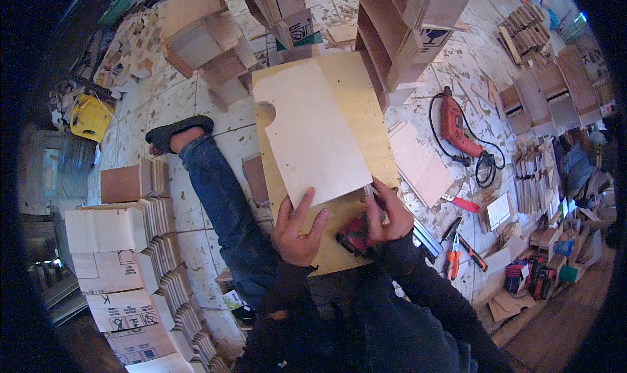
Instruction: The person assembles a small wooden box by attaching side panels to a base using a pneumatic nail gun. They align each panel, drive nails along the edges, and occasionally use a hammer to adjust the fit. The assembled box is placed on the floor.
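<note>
A pale wooden panel (317, 134) with a rounded notch in its left edge lies at a slant over a larger yellowish board (356, 85) in front of me. At the panel's near left corner is my left hand (299, 232), its index fingertip touching the panel and its thumb spread away. My right hand (390, 219) pinches the near right corner between thumb and fingers; whether a small thing is also in that pinch cannot be made out. Partly hidden by the right hand, a red and black power tool (353, 236) rests on the board.
A red corded drill (452, 121) lies on the tiled floor at right, near pale wood sheets (421, 167), orange-handled pliers (452, 262) and a hammer (473, 254). Stacked panels (140, 242) stand at left. Wooden cabinets (392, 33) stand beyond the board. My leg (219, 203) stretches out left.
</note>
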The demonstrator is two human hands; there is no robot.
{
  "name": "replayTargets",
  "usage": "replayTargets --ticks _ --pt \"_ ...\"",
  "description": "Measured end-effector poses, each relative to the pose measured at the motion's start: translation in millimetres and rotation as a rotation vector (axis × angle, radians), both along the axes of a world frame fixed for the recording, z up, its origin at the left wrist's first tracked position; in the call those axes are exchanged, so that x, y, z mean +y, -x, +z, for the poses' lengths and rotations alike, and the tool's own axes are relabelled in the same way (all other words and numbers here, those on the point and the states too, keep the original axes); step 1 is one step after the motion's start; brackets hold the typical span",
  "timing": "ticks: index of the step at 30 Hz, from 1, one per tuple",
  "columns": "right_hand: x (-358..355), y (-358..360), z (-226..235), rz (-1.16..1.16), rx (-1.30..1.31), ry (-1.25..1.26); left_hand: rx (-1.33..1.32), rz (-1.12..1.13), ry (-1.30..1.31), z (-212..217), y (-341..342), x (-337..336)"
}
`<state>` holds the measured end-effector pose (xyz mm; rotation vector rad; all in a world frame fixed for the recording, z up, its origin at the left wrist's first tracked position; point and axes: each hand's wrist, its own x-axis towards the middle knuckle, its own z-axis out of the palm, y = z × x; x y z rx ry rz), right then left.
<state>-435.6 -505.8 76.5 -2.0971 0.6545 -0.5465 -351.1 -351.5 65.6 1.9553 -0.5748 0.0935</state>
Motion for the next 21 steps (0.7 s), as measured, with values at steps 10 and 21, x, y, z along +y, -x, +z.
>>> replayTargets --ticks 10,21 --pt "-2 -10 -8 -0.045 -0.030 0.065 -0.087 0.003 -0.075 -3 -3 0" --pt "-11 3 -19 -0.009 -0.042 -0.008 -0.094 0.055 0.011 -12 4 -8"
